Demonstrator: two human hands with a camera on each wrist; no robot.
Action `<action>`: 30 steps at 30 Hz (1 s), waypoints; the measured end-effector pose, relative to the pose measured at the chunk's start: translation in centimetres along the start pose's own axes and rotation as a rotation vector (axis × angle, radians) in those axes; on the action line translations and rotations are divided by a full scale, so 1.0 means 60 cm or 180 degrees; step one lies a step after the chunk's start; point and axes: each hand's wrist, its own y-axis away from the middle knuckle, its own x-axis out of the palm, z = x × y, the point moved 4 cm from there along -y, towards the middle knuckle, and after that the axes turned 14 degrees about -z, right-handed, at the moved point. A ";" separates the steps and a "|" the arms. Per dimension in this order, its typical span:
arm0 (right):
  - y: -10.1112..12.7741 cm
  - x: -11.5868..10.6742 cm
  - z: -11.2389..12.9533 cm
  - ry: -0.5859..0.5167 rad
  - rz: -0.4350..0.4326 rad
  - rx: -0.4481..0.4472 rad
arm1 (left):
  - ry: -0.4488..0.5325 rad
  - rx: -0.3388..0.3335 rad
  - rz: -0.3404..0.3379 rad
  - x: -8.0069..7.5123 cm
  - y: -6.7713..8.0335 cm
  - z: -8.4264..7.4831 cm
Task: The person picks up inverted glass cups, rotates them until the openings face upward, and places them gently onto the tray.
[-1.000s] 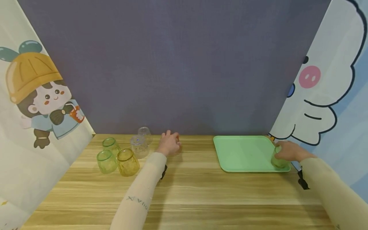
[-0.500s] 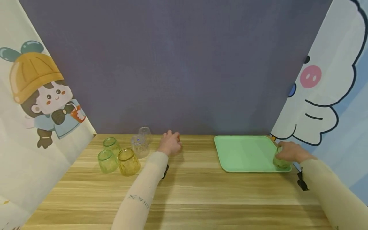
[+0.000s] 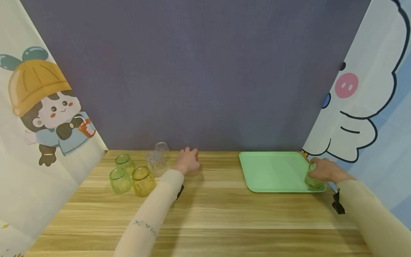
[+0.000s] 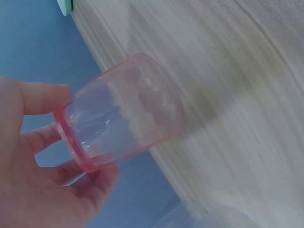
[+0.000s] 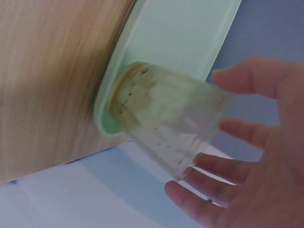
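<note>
My left hand [image 3: 187,161] is near the table's back edge, thumb and fingers gripping the rim of a clear pink-tinted glass cup [image 4: 124,114]. That cup is hidden behind the hand in the head view; I cannot tell whether its base touches the table. At the far right my right hand [image 3: 326,169] holds a pale green glass cup [image 3: 313,182] by its upper end, thumb on one side and fingers on the other. The lower end of this cup stands in the front right corner of a light green tray [image 3: 273,171].
Left of my left hand stand two clear cups [image 3: 156,162], a yellow cup [image 3: 143,182] and two green cups [image 3: 120,181] close together. A dark grey panel [image 3: 205,78] rises behind the wooden table [image 3: 224,221]. Cartoon-printed cloths [image 3: 369,135] hang at both sides.
My left hand and forearm have shifted slightly to the left. The right hand stays at the green cup on the tray's corner. The cups on the left have not moved.
</note>
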 end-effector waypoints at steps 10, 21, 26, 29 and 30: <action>-0.046 -0.011 0.021 0.0119 -0.0033 -0.0275 | -0.0177 -0.0010 0.0070 -0.011 -0.019 -0.010; -0.091 -0.024 0.047 -0.0176 -0.0005 -0.0468 | -0.0187 -0.0123 0.0102 -0.022 -0.032 -0.026; -0.109 -0.022 0.055 -0.0312 -0.0131 -0.0596 | -0.0132 -0.0138 0.0089 -0.022 -0.039 -0.032; -0.121 -0.018 0.057 -0.0376 -0.0154 -0.0644 | -0.0112 -0.0126 0.0069 -0.022 -0.044 -0.036; -0.124 -0.017 0.058 -0.0402 -0.0144 -0.0653 | -0.0105 -0.0121 0.0062 -0.022 -0.045 -0.038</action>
